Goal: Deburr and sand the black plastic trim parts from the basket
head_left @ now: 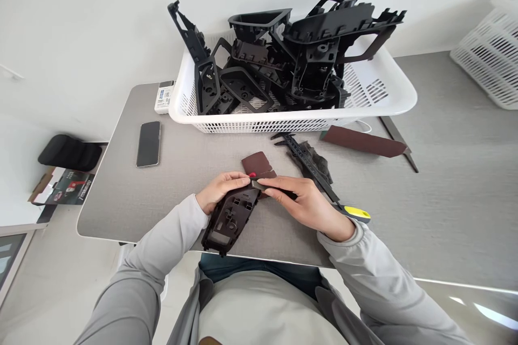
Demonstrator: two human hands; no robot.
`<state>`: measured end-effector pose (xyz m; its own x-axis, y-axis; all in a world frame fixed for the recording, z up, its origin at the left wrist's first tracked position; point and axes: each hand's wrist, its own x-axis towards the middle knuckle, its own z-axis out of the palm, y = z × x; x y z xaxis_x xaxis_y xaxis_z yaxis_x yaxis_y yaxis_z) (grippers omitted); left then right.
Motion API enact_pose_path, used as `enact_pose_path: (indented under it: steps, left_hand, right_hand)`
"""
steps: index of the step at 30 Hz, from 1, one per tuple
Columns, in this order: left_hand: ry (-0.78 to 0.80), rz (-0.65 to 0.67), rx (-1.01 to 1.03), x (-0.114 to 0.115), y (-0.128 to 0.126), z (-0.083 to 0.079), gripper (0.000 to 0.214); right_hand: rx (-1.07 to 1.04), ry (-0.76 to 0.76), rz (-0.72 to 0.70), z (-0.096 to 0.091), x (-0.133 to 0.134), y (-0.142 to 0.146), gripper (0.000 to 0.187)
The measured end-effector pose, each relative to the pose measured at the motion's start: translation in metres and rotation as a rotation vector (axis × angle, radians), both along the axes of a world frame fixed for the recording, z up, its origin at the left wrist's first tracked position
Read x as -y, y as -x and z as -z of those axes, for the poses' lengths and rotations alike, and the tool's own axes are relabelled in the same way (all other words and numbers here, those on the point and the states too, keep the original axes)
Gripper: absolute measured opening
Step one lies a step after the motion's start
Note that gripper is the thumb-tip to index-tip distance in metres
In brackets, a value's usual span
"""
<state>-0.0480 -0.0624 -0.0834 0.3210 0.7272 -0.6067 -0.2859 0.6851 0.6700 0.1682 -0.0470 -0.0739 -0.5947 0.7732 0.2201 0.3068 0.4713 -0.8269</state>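
Observation:
My left hand (220, 190) is closed on the upper end of a dark brown plastic trim panel (233, 213), which has clips and openings and slants down toward the table's front edge. A slim dark flat tool (262, 187) is pinched in my right hand (309, 205); its greyish tip meets the panel's upper corner beside my left fingertips. Whether this is a file or a blade cannot be made out. A small red thing (252, 175) shows at that corner. Just behind, a brown sandpaper piece (258, 163) lies on the table, partly hidden by my hands.
A white basket (259, 123) heaped with black plastic parts (319, 59) stands at the back. Black calipers (305, 159) lie on a dark cloth (319, 159), near a yellow-and-grey handle (356, 213). Rolled sandpaper (364, 141) and a flat metal bar (394, 137) are right; a phone (149, 144) is left.

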Motion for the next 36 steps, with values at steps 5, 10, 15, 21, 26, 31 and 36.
enact_pose_path:
  steps: [5,10,15,21,26,31,36]
  left_hand:
    - [0.01,-0.038,0.005,0.0008,-0.0005,-0.0003,0.033]
    - [0.022,-0.144,0.057,-0.0001,-0.0006,0.0027,0.018]
    - [0.021,-0.109,0.062,0.0013,-0.0006,0.0032,0.028]
    - [-0.059,-0.084,0.021,0.0015,-0.0005,0.0006,0.026]
    - [-0.12,-0.127,0.021,0.0008,-0.0007,-0.0007,0.032]
    - [-0.117,-0.174,0.056,0.0011,-0.0011,0.0028,0.031]
    - [-0.039,-0.132,0.055,0.0,0.001,0.006,0.028]
  right_hand:
    - [0.003,-0.04,-0.015,-0.0012,0.0014,-0.0004,0.029]
    - [0.035,-0.052,-0.017,0.0006,0.0012,-0.0002,0.03]
    - [0.016,-0.074,-0.017,0.0009,0.0011,0.0007,0.029]
    - [0.019,-0.055,-0.013,0.0002,0.0007,0.0005,0.03]
    - [-0.002,-0.026,0.056,-0.0007,-0.0011,-0.0005,0.029]
    - [-0.009,-0.038,0.119,0.0,-0.0038,-0.0017,0.027]
    - [0.014,-0.024,0.175,0.003,-0.0067,-0.0039,0.028]
